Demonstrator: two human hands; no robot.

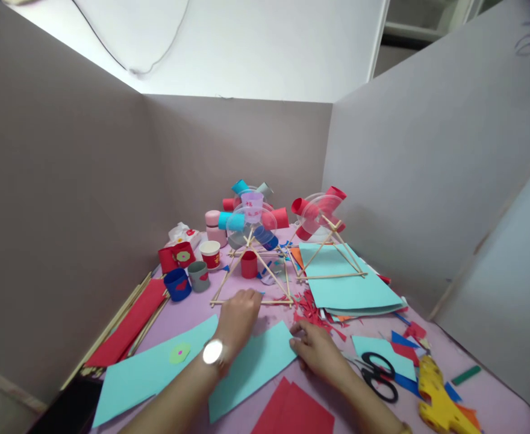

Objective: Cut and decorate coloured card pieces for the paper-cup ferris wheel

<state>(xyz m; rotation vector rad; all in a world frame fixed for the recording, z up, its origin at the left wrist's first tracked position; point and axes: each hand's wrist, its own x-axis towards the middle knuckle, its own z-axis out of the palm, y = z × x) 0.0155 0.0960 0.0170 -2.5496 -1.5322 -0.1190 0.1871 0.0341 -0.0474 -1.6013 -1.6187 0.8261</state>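
My left hand (240, 313), with a watch (212, 352) on its wrist, is closed above the far part of a light blue paper sheet (256, 364). Whatever its curled fingers hold is hidden; a thin blue bit shows beside them. At the sheet's right corner, my right hand (314, 349) has its thumb and fingers closed on the edge. Just beyond my left hand stands a wooden-stick pyramid frame (252, 302) carrying a wheel of coloured paper cups. Another light blue sheet (150, 377) with a green paper flower (180, 353) lies to the left.
Black-handled scissors (377, 375) and a yellow glue gun (441, 395) lie at right, red paper (292, 410) in front. Red scraps (312, 310) litter the middle. Another stick frame (330, 276) stands on blue sheets. Small decorated cups (177, 284) and sticks (111, 328) are left. Grey partitions (238, 138) enclose the table.
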